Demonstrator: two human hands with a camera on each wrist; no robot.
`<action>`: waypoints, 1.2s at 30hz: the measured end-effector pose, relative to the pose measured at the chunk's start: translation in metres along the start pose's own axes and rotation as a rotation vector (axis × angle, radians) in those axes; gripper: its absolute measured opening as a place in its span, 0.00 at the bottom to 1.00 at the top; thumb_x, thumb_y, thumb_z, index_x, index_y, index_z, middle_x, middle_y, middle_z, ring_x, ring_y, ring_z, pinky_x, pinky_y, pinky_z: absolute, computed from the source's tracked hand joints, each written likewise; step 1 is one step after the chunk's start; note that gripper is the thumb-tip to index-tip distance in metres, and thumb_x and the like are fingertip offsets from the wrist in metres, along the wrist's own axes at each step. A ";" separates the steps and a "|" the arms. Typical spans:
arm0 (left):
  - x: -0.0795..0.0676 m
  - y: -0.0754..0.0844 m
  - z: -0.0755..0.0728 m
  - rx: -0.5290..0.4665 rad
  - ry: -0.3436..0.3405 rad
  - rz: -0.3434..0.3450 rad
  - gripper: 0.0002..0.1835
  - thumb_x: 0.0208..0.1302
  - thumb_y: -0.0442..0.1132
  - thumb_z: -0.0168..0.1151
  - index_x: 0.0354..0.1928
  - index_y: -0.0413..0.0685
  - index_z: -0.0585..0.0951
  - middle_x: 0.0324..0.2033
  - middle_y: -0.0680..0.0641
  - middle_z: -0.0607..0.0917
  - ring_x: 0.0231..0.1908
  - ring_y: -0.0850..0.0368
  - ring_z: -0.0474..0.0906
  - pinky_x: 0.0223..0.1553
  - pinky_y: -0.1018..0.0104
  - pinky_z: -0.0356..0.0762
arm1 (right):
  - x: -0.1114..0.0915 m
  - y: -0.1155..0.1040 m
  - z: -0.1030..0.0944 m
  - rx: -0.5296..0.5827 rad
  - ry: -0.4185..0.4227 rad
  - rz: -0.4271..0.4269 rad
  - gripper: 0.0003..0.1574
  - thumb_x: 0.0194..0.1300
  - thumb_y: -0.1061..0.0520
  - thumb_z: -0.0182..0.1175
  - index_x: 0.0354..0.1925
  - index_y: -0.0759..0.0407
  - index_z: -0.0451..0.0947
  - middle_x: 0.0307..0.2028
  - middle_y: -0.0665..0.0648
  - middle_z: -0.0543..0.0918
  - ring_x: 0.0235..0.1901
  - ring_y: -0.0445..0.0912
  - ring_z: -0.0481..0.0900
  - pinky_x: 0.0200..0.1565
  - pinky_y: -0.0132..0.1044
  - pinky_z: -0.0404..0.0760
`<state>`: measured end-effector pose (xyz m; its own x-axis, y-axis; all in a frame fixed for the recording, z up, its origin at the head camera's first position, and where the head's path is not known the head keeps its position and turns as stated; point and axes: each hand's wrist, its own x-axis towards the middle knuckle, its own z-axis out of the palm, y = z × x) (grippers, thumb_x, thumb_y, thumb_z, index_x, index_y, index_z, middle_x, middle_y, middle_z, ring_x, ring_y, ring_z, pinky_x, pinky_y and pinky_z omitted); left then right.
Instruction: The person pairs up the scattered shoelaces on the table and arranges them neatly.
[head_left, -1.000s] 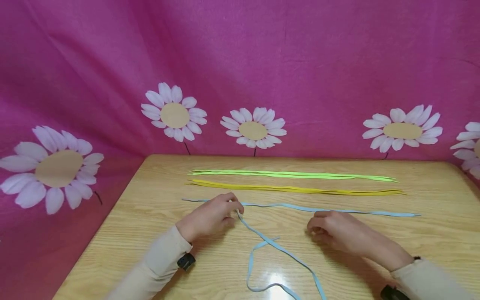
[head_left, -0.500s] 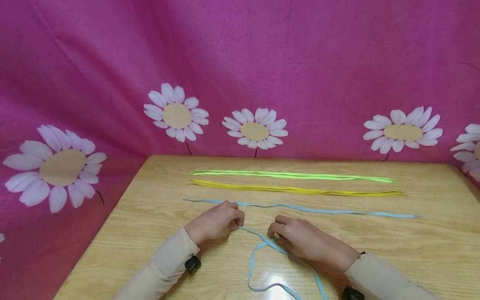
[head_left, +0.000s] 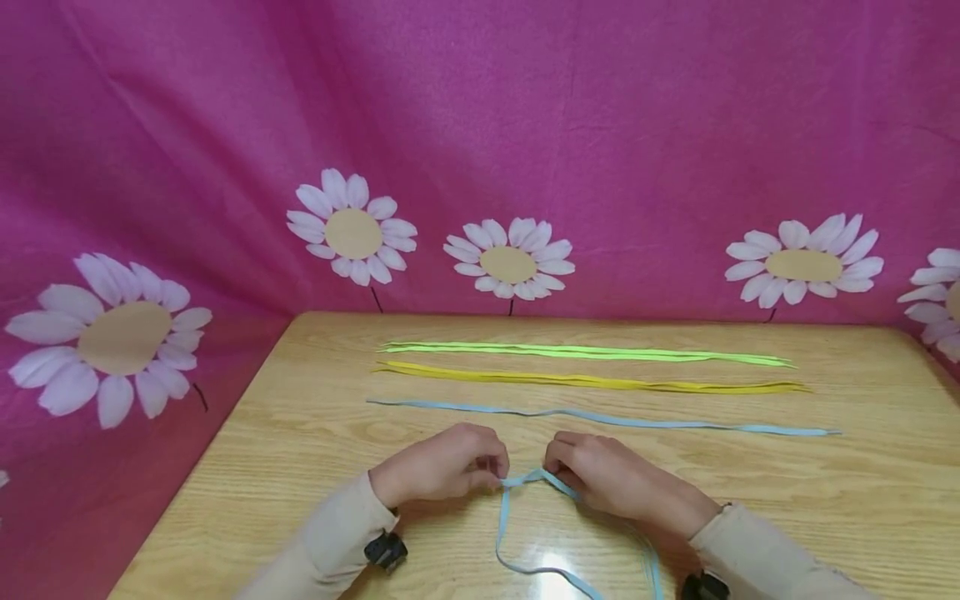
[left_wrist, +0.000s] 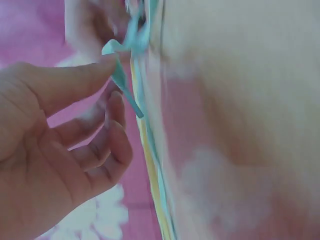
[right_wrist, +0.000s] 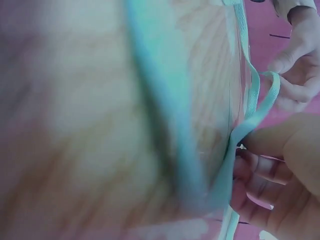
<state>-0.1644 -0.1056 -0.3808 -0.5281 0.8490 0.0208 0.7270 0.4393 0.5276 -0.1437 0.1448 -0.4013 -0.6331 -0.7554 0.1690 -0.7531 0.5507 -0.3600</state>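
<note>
A flat light-blue shoelace (head_left: 500,529) forms a loop on the wooden table, its near part running out of the head view. My left hand (head_left: 450,467) pinches it between thumb and index finger, and in the left wrist view a short tail (left_wrist: 131,100) hangs past those fingers. Close by on the right, my right hand (head_left: 626,483) pinches the same lace with curled fingers. Between the two hands a short stretch of lace (head_left: 525,478) is raised and crossed; whether it is knotted I cannot tell. The right wrist view shows the lace (right_wrist: 255,120) bending up beside the right thumb.
Behind the hands, another light-blue shoelace (head_left: 637,423) lies stretched across the table (head_left: 300,417). Farther back lie yellow laces (head_left: 525,377) and neon-green laces (head_left: 570,352), roughly parallel. A pink cloth (head_left: 637,150) with white daisies hangs behind and to the left.
My right hand has moved left to the lace crossing and grips the lace there. The left hand has come nearer and slightly right, bringing its lace end down to the crossing.
</note>
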 end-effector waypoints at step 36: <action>0.048 -0.002 0.014 0.030 -0.113 -0.004 0.08 0.59 0.27 0.63 0.28 0.49 0.81 0.24 0.58 0.75 0.28 0.67 0.70 0.33 0.79 0.68 | 0.021 -0.075 0.018 -0.361 -0.066 0.007 0.13 0.61 0.60 0.62 0.23 0.55 0.69 0.18 0.46 0.66 0.15 0.37 0.62 0.15 0.30 0.60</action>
<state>-0.1852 -0.0615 -0.3927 -0.4795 0.8741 -0.0780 0.7385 0.4500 0.5021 -0.0972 0.0813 -0.3875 -0.6344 -0.7659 0.1042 -0.7709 0.6369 -0.0120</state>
